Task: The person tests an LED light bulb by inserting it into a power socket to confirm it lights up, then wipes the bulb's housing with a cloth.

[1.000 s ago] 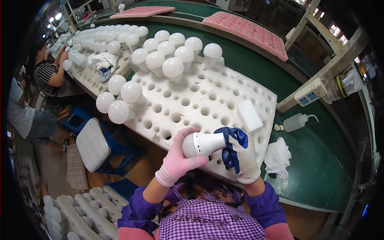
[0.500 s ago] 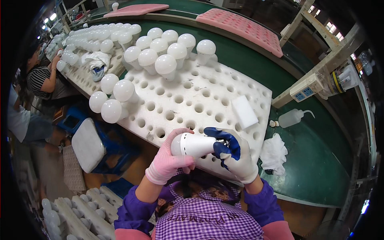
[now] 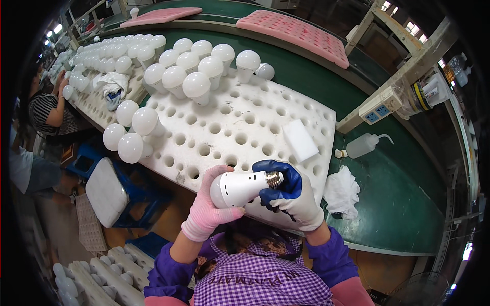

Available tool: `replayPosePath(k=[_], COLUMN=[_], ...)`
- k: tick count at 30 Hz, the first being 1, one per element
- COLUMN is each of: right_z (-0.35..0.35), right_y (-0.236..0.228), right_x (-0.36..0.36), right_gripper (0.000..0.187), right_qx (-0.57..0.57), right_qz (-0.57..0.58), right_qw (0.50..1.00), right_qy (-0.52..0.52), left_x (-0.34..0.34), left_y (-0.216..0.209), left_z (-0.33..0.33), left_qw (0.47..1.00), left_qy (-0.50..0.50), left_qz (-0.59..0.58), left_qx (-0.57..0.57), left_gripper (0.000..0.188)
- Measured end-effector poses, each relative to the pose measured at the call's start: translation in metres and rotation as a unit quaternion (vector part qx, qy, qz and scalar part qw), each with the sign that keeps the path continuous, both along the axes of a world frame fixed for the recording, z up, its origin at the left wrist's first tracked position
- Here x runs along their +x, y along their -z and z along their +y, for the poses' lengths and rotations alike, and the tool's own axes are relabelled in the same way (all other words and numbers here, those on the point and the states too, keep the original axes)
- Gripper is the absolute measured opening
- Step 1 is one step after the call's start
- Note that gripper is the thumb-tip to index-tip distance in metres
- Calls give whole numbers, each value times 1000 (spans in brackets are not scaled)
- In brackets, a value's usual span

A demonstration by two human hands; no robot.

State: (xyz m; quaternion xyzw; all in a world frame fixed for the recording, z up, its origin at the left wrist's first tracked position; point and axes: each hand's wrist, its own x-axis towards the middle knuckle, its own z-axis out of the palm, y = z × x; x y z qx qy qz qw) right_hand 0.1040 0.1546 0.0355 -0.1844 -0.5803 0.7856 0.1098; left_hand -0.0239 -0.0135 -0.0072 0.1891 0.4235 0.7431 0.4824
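Note:
A white LED bulb lies nearly level between my hands, over the near edge of a white foam tray. My left hand, in a pink knit glove, wraps the bulb's round dome end. At the other end, my right hand, in a white glove with blue-coated fingers, curls around the neck and the bare metal screw base. Small dark slots show on the bulb's white body. Several upright bulbs stand in the tray's holes at its far left, and more bulbs at its left edge.
A white foam block rests on the tray. To the right, a squeeze bottle and a white cloth sit on the green bench. Pink foam trays lie behind. Another person works at the far left, past a stool.
The bulb has rolled in my hands, bringing its slots into sight. My right fingers have shifted, and the screw base is now more exposed. The surroundings have slid slightly left in view.

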Motion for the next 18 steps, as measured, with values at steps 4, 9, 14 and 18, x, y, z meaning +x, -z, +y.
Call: replayPosePath(k=[4,9,14,18], right_z=[-4,-6,-6,-2], right_y=[2,-2,-4,3], right_x=[-2,-5,-1,2], right_gripper=[43,32,34,44], right_qx=[-36,-72,-28,87], right_qz=[14,-36,-3,57], right_qw=[999,996,1000,993], right_qy=[15,39,-7,-58], left_x=[6,9,5,-4], left_y=[7,12,1,-8], left_z=[4,4,2,-3], left_qw=[990,961,989,999], left_qy=[-64,-107,-75,-9], left_qz=[128,255,129,-9], left_qx=[1,-18,-16,-35], left_gripper=[85,83,84,83])
